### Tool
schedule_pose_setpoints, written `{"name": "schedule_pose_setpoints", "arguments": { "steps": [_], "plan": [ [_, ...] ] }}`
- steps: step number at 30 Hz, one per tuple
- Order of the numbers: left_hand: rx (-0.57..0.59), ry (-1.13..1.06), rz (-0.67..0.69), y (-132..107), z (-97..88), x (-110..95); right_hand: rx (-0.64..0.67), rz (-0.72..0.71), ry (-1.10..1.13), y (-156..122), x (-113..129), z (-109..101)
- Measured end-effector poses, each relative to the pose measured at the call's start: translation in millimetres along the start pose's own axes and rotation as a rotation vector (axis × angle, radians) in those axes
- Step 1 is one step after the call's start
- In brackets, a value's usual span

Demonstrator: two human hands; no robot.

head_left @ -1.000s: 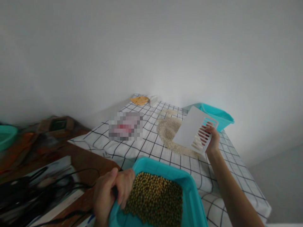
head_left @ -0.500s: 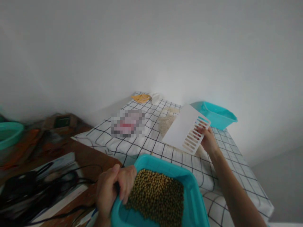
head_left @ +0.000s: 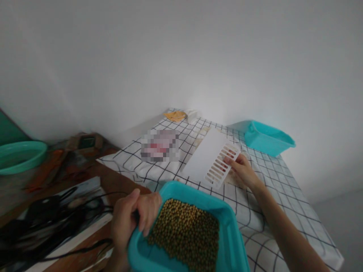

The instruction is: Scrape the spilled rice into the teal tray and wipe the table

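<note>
My left hand (head_left: 137, 211) grips the left rim of a turquoise plastic basin (head_left: 231, 226), fingers hooked over the edge. Inside it lies a heap of round yellow-green beans (head_left: 187, 230), which look like soybeans. With my right hand (head_left: 241, 168) I hold a thin white plastic board (head_left: 202, 155) by its slotted end. The board is tilted low over the checked cloth, beyond the basin; whether it touches the cloth I cannot tell. A pale patch shows on the cloth around the board, partly hidden beneath it.
A second turquoise basin (head_left: 269, 139) stands at the back right of the checked tablecloth (head_left: 286, 181). A yellow cloth (head_left: 176, 115) and a blurred-out item (head_left: 160, 145) lie further left. Black cables (head_left: 68, 215) and a green bowl (head_left: 22, 155) are at the left.
The white board in my right hand has moved left and lies flatter, lower over the cloth. My left hand keeps its grip on the basin. The view has shifted slightly left.
</note>
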State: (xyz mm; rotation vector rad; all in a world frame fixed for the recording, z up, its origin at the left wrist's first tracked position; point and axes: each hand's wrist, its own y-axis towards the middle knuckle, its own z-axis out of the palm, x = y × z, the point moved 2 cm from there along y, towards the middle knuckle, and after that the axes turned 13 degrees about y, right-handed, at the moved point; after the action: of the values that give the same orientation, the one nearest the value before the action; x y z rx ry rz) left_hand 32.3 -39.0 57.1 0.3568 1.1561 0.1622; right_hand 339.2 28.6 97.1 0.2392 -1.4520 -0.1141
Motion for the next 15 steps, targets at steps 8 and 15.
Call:
{"name": "schedule_pose_setpoints", "arguments": {
  "steps": [8, 15],
  "plan": [
    [-0.012, 0.008, 0.019, 11.2, -12.3, -6.0, 0.039, 0.006, 0.013, -0.6, 1.9, 12.0],
    [-0.013, -0.02, -0.05, 13.0, -23.5, -5.9, 0.179, 0.12, 0.065, -0.6, -4.1, 17.1]
  ]
}}
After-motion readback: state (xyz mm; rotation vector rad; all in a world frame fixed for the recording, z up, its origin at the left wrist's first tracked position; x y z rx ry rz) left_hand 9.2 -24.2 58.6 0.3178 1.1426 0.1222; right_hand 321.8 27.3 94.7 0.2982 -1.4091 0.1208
